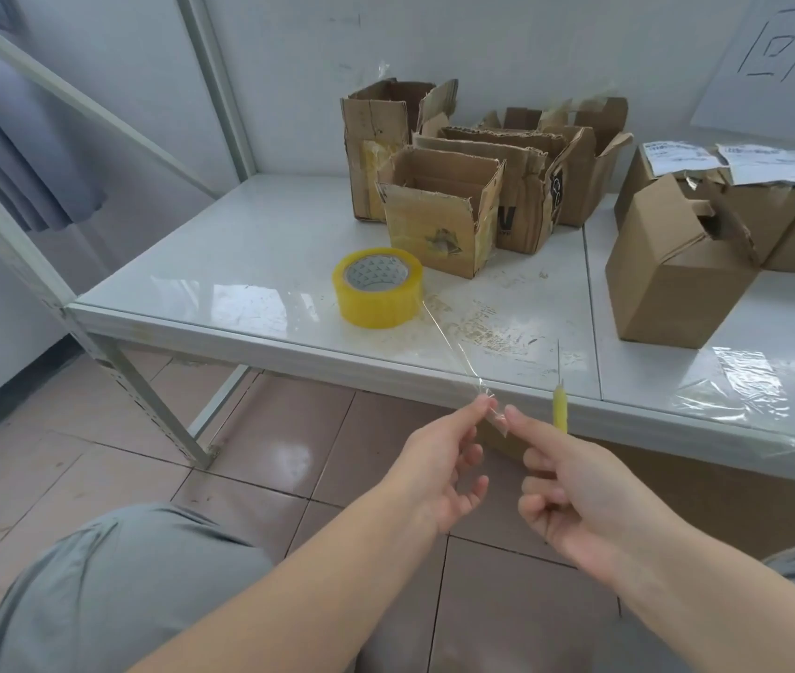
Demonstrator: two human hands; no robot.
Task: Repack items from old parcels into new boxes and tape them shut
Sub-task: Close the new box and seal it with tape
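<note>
A yellowish roll of clear tape [378, 287] lies flat on the white table [240, 264]. A thin twisted strip of tape [449, 342] runs from the roll over the table's front edge down to my hands. My left hand [444, 463] pinches the crumpled end of the strip between thumb and forefinger. My right hand [575, 488] touches the same end with its forefinger tip, its other fingers curled. A yellow utility knife [560, 405] stands at the table edge just right of my right forefinger. Torn, open old boxes [439, 221] stand behind the roll.
Closed brown boxes [672, 274] with white shipping labels [774, 167] stand at the right of the table. A loose sheet of clear tape [745, 386] sticks to the table at the front right. Metal shelf posts [143, 381] rise on the left. My grey-clad knees are below.
</note>
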